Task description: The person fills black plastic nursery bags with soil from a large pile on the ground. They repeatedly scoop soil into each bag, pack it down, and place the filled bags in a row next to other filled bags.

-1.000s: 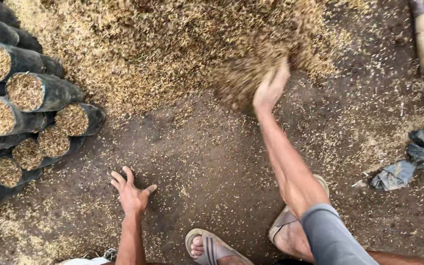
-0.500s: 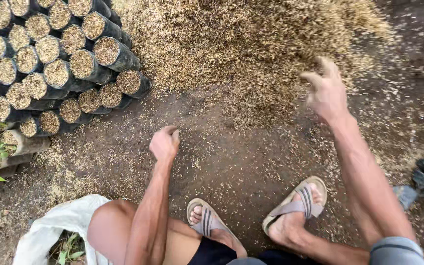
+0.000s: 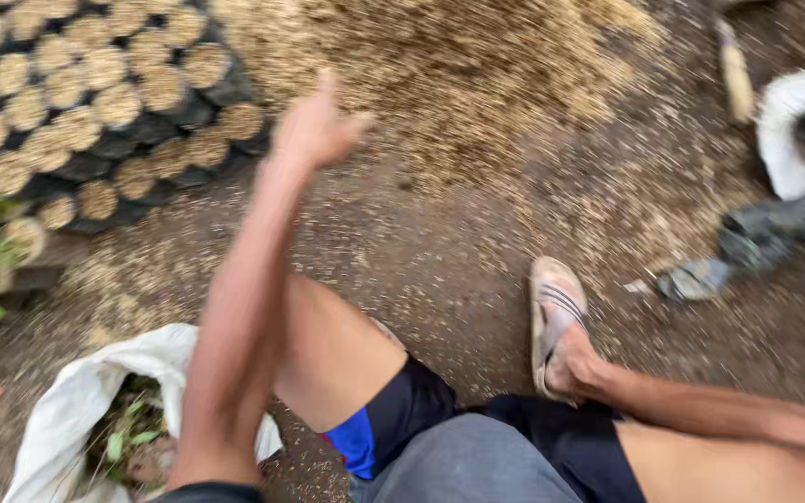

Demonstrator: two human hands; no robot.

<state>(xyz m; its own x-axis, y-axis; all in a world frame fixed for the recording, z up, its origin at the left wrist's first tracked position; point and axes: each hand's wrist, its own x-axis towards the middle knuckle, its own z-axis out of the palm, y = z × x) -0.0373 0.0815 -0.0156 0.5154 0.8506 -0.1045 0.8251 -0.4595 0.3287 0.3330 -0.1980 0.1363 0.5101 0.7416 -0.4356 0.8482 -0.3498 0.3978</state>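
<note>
From my feed the whole view is smeared by motion, so I read it with care. The left hand [image 3: 314, 126] is raised at the end of a long bare forearm, hanging over the near edge of the husk pile [image 3: 458, 74], a broad pale-gold heap of loose chaff spread across the top of the dirt floor [image 3: 440, 270]. One finger seems to point upward and the thumb sticks out to the side, but the blur is too heavy for me to tell whether the fingers are apart, together, or closed on a pinch of husk. The right hand is out of my view; what I see at lower right is a bare leg ending in a foot in a pale sandal [image 3: 556, 317]. Just left of the raised hand lie the black nursery bags [image 3: 123, 102], stacked on their sides in rows, their round mouths packed full of the same husk. I judge the husk to be very light, dry and loose: it would spill through any gap between the fingers, so it wants a cupped scoop from beneath, not a pinch. The bags look soft-walled but firm once filled, and I would take one around its body, not by the thin rim. At lower left a white sack [image 3: 76, 391] lies open with green sprigs inside, and a wooden handle [image 3: 733, 70] lies at upper right near a crumpled grey cloth [image 3: 757, 233].
</note>
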